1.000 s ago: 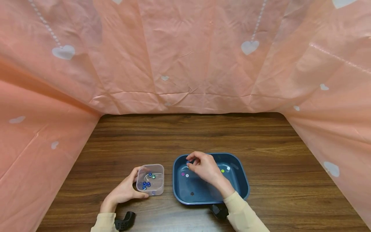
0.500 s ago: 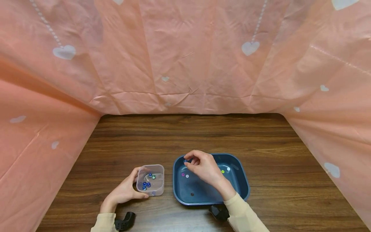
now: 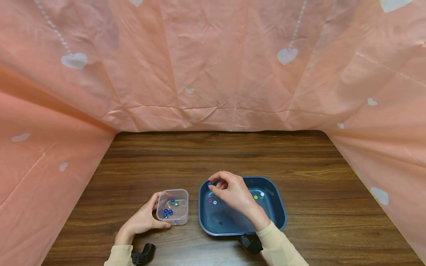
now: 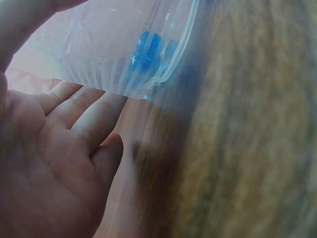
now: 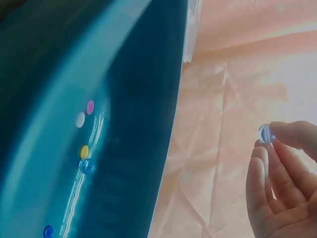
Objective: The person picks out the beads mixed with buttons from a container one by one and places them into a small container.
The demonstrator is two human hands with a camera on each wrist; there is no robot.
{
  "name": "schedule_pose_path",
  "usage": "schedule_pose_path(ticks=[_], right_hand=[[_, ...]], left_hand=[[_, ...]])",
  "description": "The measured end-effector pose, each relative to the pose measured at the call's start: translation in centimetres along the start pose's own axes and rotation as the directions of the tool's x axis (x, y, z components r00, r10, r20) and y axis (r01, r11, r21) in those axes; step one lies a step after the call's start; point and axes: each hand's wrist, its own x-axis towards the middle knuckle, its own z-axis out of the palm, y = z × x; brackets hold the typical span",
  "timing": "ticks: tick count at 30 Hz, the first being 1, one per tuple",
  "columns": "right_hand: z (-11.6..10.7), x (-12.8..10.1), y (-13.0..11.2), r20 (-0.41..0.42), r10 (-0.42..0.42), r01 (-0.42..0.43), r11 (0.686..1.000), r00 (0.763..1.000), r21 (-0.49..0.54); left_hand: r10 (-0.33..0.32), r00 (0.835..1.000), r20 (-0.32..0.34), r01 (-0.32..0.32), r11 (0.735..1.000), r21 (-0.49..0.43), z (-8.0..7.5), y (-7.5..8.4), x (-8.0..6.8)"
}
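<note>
My right hand (image 3: 213,184) pinches a small blue marble (image 3: 210,183) between thumb and fingertips above the far-left corner of a dark blue tray (image 3: 279,207). The right wrist view shows the same marble (image 5: 266,133) at my fingertips (image 5: 260,158), with several coloured marbles (image 5: 84,151) lying in the tray (image 5: 143,99). My left hand (image 3: 154,214) holds a small clear plastic box (image 3: 173,218) from its left side. Several blue marbles (image 3: 168,212) and a green one lie inside. In the left wrist view my fingers (image 4: 84,114) lie under the box (image 4: 129,44).
The wooden table (image 3: 213,155) is walled by a pink heart-print cloth (image 3: 213,62) at the back and both sides. Pink, white and yellow marbles (image 3: 212,201) sit in the tray. Black wrist-camera mounts (image 3: 144,254) show near the front edge.
My right hand has lifted out of the tray and drifted left with the blue marble pinched in it. The left hand and the clear box have stayed put.
</note>
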Motion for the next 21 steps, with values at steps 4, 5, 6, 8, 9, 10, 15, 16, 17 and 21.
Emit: schedule_pose_path(ticks=[4,5,6,8,9,10,15,16,17,21], right_hand=[[0.2,0.1,-0.3,0.001,-0.017,0.017,1.000,1.000,0.001],[0.2,0.1,-0.3,0.002,-0.023,0.023,1.000,1.000,-0.001],[0.3,0.1,-0.4,0.004,-0.029,0.029,1.000,1.000,-0.001],[0.3,0.1,-0.5,0.007,-0.042,0.042,0.999,0.999,-0.002],[0.3,0.1,-0.5,0.009,-0.047,0.047,0.999,0.999,-0.002],[0.3,0.1,-0.6,0.009,-0.051,0.051,0.999,0.999,-0.001],[0.4,0.2,-1.0,0.012,-0.053,0.053,0.999,0.999,0.005],[0.4,0.3,-1.0,0.013,-0.051,0.051,0.999,0.999,0.008],[0.4,0.3,-1.1,0.015,-0.050,0.050,0.999,0.999,0.009],[0.5,0.5,-1.5,0.022,-0.063,0.062,0.998,0.998,0.011]], left_hand=[[0.010,1.000,0.004,-0.010,1.000,-0.015,0.0,-0.1,0.0],[0.013,1.000,0.004,-0.013,1.000,-0.018,0.0,-0.1,-0.1],[0.015,1.000,0.004,-0.015,1.000,-0.022,0.0,-0.1,-0.1],[0.015,1.000,0.007,-0.015,0.999,-0.029,0.0,-0.1,-0.1],[0.015,1.000,0.008,-0.015,0.999,-0.032,0.0,-0.1,-0.1],[0.014,1.000,0.009,-0.014,0.999,-0.033,0.0,-0.1,-0.1],[0.023,1.000,0.008,-0.023,0.999,-0.030,0.0,-0.1,-0.1],[0.025,1.000,0.008,-0.024,0.999,-0.030,0.0,-0.1,-0.1],[0.026,1.000,0.009,-0.026,0.999,-0.031,-0.1,0.0,-0.1],[0.024,1.000,0.011,-0.024,0.999,-0.034,-0.1,0.0,-0.1]])
